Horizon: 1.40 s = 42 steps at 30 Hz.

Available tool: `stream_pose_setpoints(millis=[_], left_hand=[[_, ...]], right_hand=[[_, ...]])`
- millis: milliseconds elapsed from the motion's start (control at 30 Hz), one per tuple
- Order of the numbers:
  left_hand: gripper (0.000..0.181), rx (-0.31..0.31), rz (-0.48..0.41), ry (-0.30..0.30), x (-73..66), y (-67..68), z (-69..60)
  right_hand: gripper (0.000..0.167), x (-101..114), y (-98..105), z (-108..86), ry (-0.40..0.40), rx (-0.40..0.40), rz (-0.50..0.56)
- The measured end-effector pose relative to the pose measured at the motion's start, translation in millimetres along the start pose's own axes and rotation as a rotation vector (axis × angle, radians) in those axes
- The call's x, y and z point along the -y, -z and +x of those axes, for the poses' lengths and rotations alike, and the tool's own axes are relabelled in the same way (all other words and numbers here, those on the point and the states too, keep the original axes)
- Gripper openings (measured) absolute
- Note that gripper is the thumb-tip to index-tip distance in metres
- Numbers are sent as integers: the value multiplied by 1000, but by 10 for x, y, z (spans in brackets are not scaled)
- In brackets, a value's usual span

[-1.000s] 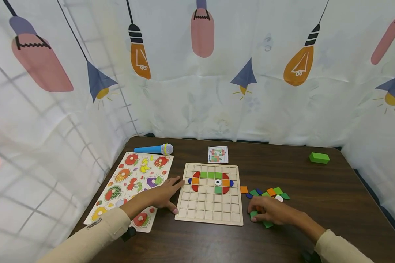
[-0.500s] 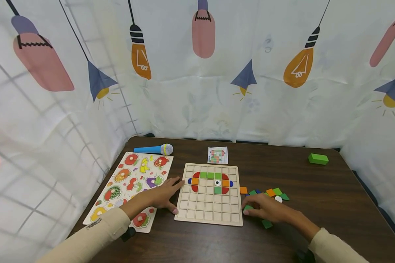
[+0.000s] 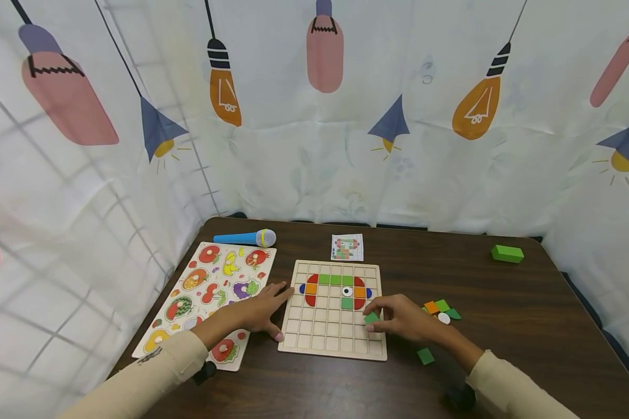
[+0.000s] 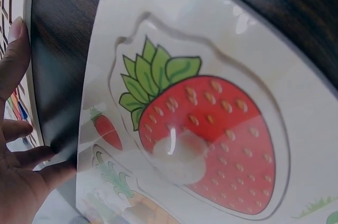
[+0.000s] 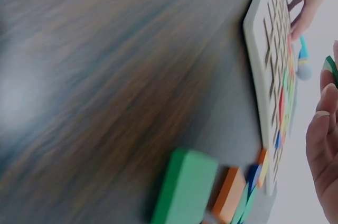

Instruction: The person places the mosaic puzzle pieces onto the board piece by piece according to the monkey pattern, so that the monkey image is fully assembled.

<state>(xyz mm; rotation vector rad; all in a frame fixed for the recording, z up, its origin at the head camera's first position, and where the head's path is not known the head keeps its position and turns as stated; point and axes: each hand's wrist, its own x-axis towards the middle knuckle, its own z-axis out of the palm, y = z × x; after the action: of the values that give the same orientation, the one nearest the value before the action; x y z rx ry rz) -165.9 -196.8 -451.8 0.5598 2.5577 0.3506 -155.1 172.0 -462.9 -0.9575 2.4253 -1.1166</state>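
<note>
Over the right side of the wooden grid board [image 3: 320, 342], my right hand [image 3: 402, 317] pinches a green square tile [image 3: 371, 318] between thumb and fingers. The same tile [image 5: 330, 65] shows at the edge of the right wrist view. My left hand [image 3: 262, 311] rests with spread fingers against the board's left edge. Red, orange, green and blue pieces and a white eye piece [image 3: 347, 291] form a partial figure on the upper rows. A small pattern card [image 3: 347, 247] lies behind the board. Another green tile [image 3: 426, 356] lies on the table below my right wrist.
Several loose pieces, among them a white disc [image 3: 444, 318], lie right of the board, partly hidden by my right hand. A fruit puzzle board [image 3: 239, 359] lies under my left forearm. Behind it is a blue toy microphone [image 3: 243, 238]. A green block [image 3: 507, 254] sits far right.
My right hand has moved left from the loose pieces to over the board, carrying a green tile. One green tile stays behind on the table. The left hand has stayed put.
</note>
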Motion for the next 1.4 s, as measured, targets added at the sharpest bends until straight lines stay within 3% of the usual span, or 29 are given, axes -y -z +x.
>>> stream_pose_setpoints(millis=[300, 500, 900, 1400], left_hand=[[107, 4, 9, 8, -2, 5, -1], [108, 7, 1, 3, 16, 3, 6], [106, 4, -13, 1, 4, 2, -5], [105, 2, -17, 8, 8, -6, -10]], right_hand=[[32, 100, -77, 229, 23, 25, 46], [29, 139, -133, 397, 27, 13, 19], [27, 191, -276, 717, -30, -59, 24], [28, 222, -489, 970, -198, -120, 137]])
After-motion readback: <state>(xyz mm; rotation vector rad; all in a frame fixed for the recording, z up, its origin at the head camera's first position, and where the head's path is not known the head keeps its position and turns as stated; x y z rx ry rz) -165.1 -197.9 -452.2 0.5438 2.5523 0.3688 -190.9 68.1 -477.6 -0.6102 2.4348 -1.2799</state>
